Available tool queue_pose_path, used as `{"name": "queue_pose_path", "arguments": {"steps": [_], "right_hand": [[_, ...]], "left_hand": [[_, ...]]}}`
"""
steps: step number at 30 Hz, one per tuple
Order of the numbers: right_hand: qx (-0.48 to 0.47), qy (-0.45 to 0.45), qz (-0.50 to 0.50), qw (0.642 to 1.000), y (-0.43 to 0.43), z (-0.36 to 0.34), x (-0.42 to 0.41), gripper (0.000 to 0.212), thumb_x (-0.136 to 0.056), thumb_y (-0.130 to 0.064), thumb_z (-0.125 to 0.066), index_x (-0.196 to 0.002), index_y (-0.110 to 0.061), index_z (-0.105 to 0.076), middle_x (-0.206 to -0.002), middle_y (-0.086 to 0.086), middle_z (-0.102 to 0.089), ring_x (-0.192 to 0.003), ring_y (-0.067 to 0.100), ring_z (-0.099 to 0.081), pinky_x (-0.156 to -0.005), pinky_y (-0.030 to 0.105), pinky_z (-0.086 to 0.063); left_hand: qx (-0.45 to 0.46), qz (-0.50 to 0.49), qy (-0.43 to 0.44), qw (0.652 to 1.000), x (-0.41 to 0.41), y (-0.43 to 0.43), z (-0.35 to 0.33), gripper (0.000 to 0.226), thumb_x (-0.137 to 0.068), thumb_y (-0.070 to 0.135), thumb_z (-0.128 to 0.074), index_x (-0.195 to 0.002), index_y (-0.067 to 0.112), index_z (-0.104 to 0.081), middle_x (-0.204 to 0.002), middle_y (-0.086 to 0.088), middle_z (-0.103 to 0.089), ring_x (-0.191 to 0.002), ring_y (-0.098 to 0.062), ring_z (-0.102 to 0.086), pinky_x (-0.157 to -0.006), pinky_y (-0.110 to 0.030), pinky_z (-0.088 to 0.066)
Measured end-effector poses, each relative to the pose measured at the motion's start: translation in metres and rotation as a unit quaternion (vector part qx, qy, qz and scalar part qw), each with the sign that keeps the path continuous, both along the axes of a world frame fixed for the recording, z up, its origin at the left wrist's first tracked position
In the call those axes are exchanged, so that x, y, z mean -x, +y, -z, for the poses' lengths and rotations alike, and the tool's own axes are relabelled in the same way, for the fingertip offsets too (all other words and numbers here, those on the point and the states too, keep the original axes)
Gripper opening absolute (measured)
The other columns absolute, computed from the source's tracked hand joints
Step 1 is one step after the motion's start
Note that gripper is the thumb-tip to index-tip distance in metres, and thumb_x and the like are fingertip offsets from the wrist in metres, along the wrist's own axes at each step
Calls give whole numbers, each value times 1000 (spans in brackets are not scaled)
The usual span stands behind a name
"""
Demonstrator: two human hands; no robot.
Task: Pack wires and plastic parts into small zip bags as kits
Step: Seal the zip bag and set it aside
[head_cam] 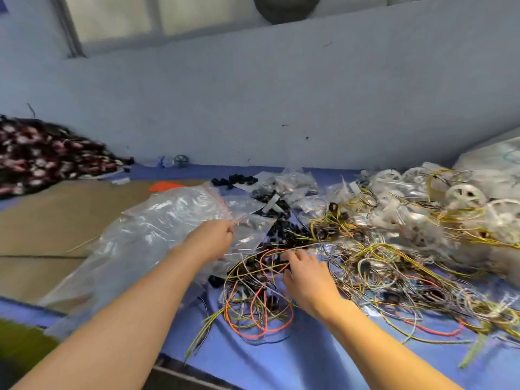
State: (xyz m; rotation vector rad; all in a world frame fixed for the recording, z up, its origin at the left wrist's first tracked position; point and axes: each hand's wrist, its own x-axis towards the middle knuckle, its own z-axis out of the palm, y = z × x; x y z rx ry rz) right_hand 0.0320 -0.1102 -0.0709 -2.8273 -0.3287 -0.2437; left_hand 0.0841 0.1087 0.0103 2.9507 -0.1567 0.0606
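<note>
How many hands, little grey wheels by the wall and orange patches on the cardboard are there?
Hands: 2 (left hand pinching a clear bag; right hand on the wires)
Grey wheel: 1
Orange patch: 1
Total: 4

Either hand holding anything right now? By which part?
Left hand pinches a clear zip bag at its red-striped mouth. Right hand has its fingers in the wire tangle; whether it grips a wire cannot be told.
</note>
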Motion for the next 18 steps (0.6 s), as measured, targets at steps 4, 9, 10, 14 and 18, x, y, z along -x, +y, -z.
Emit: {"name": "queue_pose_path", "arguments": {"steps": [4,9,10,14,18], "right_hand": [[-12,-26,-2,1000,-6,2,1,41,-98,-26,-41,-139,-27,-40,-136,0,-46,-124,26,-44,-94,40,-38],[2,-54,7,999,-26,0,10,41,-98,-25,-40,-139,-29,-41,-134,-2,-45,-121,23,-45,-95,37,-37],[5,-63,10,998,-32,0,13,40,-99,-26,-40,-138,-30,-41,-134,-3,-45,-119,23,-46,-94,37,-36],[18,-97,26,995,-56,-8,20,37,-99,-27,-40,-136,-31,-43,-131,-4,-47,-116,21,-47,-93,35,-36],[18,-104,33,994,-65,-17,22,37,-99,-27,-39,-136,-30,-44,-131,-4,-47,-118,21,-47,-94,36,-38]], "left_hand": [[-136,-60,-9,989,-12,29,21,37,-95,18,-43,-128,23,-59,-133,-13,-50,-124,-33,-44,-104,-43,-40],[-244,-125,-102,956,-25,43,34,45,-94,17,-45,-137,6,-37,-137,-14,-48,-126,-31,-45,-104,-41,-35],[-244,-135,-93,956,-28,44,34,45,-95,16,-45,-138,7,-36,-137,-14,-48,-126,-31,-45,-102,-41,-37],[-284,-139,-75,946,-36,46,29,40,-94,10,-42,-134,14,-43,-134,-7,-53,-126,-26,-48,-100,-39,-35],[-285,-146,-66,945,-36,51,26,40,-96,22,-46,-135,15,-45,-138,-10,-47,-129,-28,-42,-104,-41,-34]]}}
